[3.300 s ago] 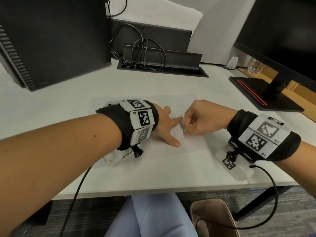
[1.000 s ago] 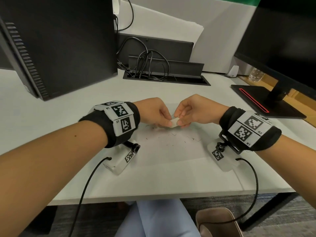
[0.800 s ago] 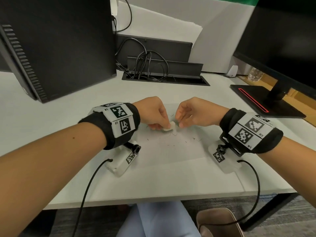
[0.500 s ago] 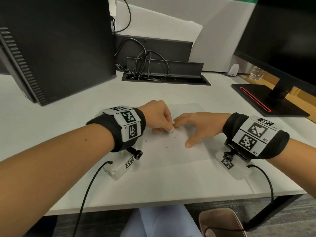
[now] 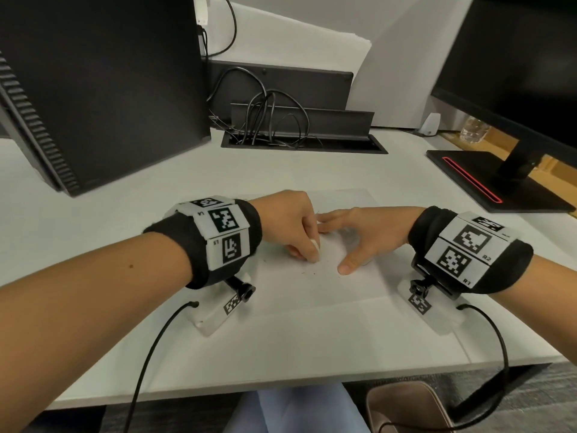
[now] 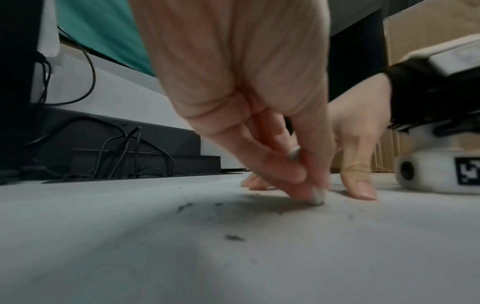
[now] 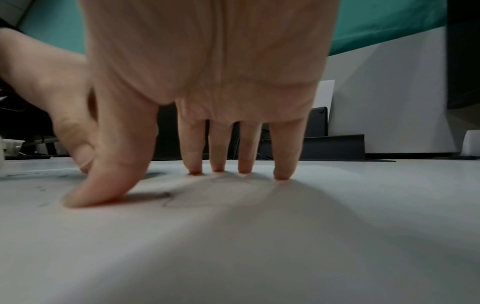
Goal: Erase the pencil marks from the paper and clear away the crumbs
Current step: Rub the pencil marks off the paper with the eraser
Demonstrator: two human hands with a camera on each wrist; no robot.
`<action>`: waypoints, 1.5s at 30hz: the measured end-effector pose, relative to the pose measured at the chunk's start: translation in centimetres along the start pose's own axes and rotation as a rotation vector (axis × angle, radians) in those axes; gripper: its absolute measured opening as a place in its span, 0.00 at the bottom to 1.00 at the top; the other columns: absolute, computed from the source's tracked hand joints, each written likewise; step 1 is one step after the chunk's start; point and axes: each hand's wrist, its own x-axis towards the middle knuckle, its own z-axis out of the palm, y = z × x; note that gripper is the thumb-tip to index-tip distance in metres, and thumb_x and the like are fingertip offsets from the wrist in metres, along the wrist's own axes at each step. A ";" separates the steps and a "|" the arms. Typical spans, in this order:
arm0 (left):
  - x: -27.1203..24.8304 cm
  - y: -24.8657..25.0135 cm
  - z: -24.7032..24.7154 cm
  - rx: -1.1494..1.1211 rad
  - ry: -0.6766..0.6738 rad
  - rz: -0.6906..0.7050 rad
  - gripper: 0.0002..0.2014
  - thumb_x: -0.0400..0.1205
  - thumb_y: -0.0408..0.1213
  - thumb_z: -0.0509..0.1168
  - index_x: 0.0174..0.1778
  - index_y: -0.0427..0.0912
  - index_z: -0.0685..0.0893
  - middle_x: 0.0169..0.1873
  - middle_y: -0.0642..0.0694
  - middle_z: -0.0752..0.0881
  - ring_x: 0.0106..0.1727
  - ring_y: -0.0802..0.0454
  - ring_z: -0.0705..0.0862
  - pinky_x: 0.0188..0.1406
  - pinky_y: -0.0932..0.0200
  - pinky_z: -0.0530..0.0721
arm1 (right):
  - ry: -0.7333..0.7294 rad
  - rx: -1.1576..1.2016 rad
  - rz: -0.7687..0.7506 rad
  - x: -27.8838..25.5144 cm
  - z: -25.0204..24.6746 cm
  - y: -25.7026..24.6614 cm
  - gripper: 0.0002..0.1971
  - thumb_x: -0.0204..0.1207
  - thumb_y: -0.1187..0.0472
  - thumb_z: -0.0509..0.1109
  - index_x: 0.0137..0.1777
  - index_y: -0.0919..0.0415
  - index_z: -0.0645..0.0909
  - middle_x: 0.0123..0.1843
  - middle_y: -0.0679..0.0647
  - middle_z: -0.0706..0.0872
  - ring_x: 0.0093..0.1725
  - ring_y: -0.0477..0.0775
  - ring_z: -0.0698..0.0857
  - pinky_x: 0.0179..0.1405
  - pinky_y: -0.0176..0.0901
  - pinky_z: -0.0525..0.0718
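Eraser on paper in your left hand; your right hand spread flat on the sheet.

Your left hand has thumb and fingers curled round a small white eraser, pinching it so only its two ends show, and the lower end touches the paper. Your right hand lies just to the right of it, holding nothing: its four fingertips and thumb are splayed and pressed on the sheet. The paper lies on the white desk, near its front edge, between your wrists. Dark crumbs are scattered on the sheet on the near side of the eraser. Faint pencil lines show under your right palm. A black computer tower stands far left, a monitor base far right.
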 end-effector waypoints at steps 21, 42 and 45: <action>0.4 -0.2 -0.3 0.029 0.086 -0.030 0.03 0.69 0.38 0.77 0.32 0.45 0.90 0.14 0.60 0.81 0.20 0.70 0.78 0.31 0.74 0.76 | 0.021 -0.025 0.015 -0.2 -0.2 0.0 0.44 0.69 0.48 0.76 0.82 0.52 0.56 0.84 0.48 0.51 0.83 0.47 0.51 0.82 0.45 0.50; 0.9 0.5 0.0 0.054 0.155 -0.040 0.05 0.69 0.39 0.77 0.37 0.42 0.91 0.14 0.62 0.80 0.21 0.70 0.78 0.25 0.79 0.75 | 0.014 -0.021 -0.011 0.3 -0.3 0.5 0.45 0.68 0.46 0.76 0.82 0.51 0.57 0.84 0.48 0.52 0.83 0.49 0.53 0.82 0.51 0.53; 0.7 0.5 0.3 0.020 0.088 -0.038 0.05 0.69 0.38 0.77 0.37 0.41 0.92 0.17 0.59 0.82 0.21 0.70 0.78 0.33 0.75 0.78 | 0.009 -0.008 -0.016 0.4 -0.2 0.5 0.46 0.66 0.45 0.77 0.82 0.52 0.58 0.84 0.48 0.54 0.82 0.49 0.54 0.82 0.53 0.54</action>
